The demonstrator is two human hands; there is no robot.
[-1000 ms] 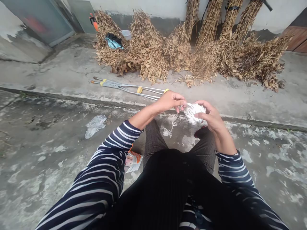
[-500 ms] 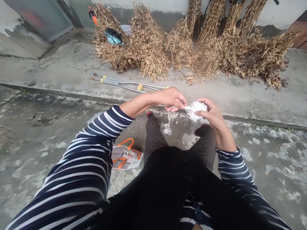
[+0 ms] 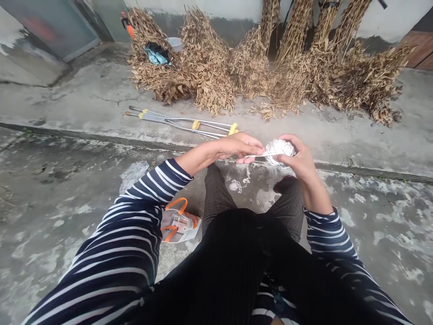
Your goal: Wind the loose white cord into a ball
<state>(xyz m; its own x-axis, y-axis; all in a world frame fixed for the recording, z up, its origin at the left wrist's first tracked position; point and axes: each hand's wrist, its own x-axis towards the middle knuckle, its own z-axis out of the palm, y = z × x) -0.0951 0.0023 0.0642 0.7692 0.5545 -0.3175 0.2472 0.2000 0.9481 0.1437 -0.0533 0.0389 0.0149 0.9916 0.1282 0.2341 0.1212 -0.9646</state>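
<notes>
White cord in hand, both hands up in front of the body, above the ground just short of the concrete step.

Right hand point(image 3: 299, 157): fingers and thumb curled round the side of a ball of white cord point(image 3: 280, 150), spread to its width; firm hold, by the look of it. Left hand point(image 3: 239, 145): thumb and fingers nearly together at a taut white strand point(image 3: 259, 156) that runs across to the ball; looks like a light pinch, exact contact partly hidden.

Progress: ball is full and rounded, many turns laid over each other, so a good deal appears wound. Not on the ball: the strand between the hands, and a small loose tangle point(image 3: 234, 185) on the ground between the feet, with a crinkled trail leading up toward the left hand. Whether trail and strand join: cannot tell, the hand covers it. Amount left looks small beside the ball.

Nearby: crutches point(image 3: 162, 118) lying on the step; tote bag point(image 3: 193, 234) with orange handles beside the left leg; dried stalk bundles point(image 3: 209, 67) along the wall, well apart from the cord.
</notes>
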